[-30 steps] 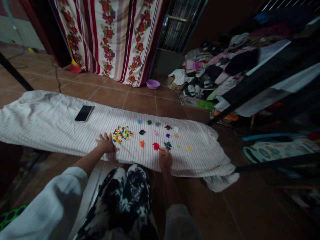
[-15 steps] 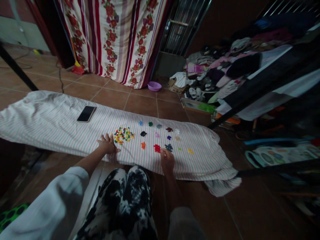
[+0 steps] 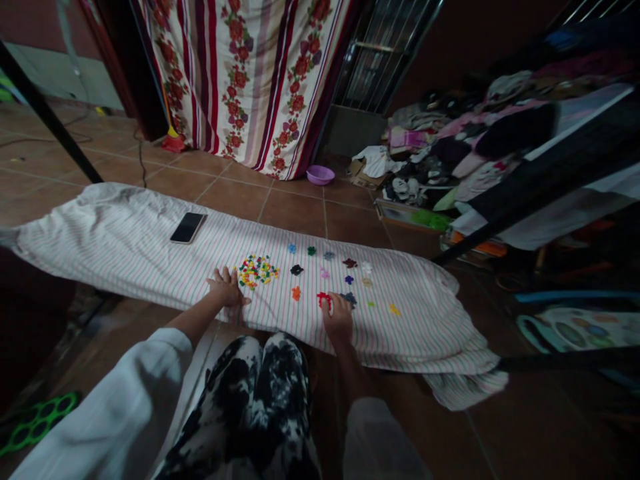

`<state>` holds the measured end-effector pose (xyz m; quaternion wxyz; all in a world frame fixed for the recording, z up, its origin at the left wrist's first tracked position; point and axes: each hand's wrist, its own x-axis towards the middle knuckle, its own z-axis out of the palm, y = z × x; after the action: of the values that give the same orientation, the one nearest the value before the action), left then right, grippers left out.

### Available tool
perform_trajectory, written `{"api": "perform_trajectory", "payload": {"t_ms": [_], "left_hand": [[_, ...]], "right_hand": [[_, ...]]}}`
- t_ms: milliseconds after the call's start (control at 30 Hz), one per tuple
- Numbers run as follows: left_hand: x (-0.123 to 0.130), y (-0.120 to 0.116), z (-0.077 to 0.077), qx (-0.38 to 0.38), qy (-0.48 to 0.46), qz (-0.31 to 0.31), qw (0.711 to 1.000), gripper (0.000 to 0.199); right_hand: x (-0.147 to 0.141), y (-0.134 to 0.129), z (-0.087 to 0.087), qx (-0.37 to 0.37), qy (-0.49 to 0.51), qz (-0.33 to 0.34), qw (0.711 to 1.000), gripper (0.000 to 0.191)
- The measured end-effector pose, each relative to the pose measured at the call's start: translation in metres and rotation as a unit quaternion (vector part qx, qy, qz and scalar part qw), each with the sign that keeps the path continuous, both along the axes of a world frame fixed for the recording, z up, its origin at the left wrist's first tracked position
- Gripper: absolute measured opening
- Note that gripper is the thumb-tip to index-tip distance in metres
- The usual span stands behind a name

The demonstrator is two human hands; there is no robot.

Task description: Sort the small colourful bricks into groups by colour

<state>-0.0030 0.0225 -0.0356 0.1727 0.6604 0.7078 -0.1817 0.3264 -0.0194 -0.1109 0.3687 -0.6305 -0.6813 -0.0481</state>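
On the striped cloth [image 3: 250, 233] lies a loose mixed pile of small coloured pieces [image 3: 257, 271]. My left hand [image 3: 227, 289] rests flat with spread fingers at the pile's left edge. To the right, several small single-colour heaps lie in rough rows, among them an orange heap [image 3: 296, 293], a black heap [image 3: 297, 270] and a yellow heap [image 3: 395, 309]. My right hand [image 3: 338, 315] is over the near side of the red heap [image 3: 324, 299], its fingers apart at the red pieces and partly covering the dark grey heap [image 3: 350, 300]. No piece shows in it.
A phone [image 3: 189, 228] lies on the cloth's left part. Beyond are a purple bowl [image 3: 321, 175] on the tiled floor, a floral curtain [image 3: 240, 80] and a heap of clothes [image 3: 450, 147]. Dark bars [image 3: 55, 120] slant at both sides.
My right hand has opened its bunched fingers and reached over the red heap's near edge. My left hand keeps its place beside the pile. The whole view has shifted slightly.
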Motion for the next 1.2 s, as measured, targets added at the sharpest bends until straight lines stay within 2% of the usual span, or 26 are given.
{"api": "perform_trajectory", "payload": {"t_ms": [167,533,800,1033,1200], "left_hand": [[-0.001,-0.001,-0.003,0.000,0.000,-0.005,1.000,0.117],[-0.005,0.000,-0.021,0.046,0.019,-0.011,0.999,0.109],[-0.005,-0.002,-0.016,0.043,0.019,-0.018,0.999,0.115],[-0.004,-0.002,-0.013,0.045,0.025,-0.014,0.999,0.118],[-0.006,-0.002,-0.014,0.037,0.018,-0.020,0.999,0.117]], "right_hand": [[-0.003,-0.004,0.001,0.004,-0.016,-0.027,1.000,0.037],[-0.007,-0.007,-0.004,0.043,-0.036,-0.053,0.997,0.039],[-0.007,-0.009,0.000,0.048,-0.012,-0.014,0.999,0.038],[-0.009,-0.013,-0.002,0.026,0.005,-0.019,0.999,0.041],[-0.007,-0.013,0.001,0.003,0.002,0.010,1.000,0.043]]}}
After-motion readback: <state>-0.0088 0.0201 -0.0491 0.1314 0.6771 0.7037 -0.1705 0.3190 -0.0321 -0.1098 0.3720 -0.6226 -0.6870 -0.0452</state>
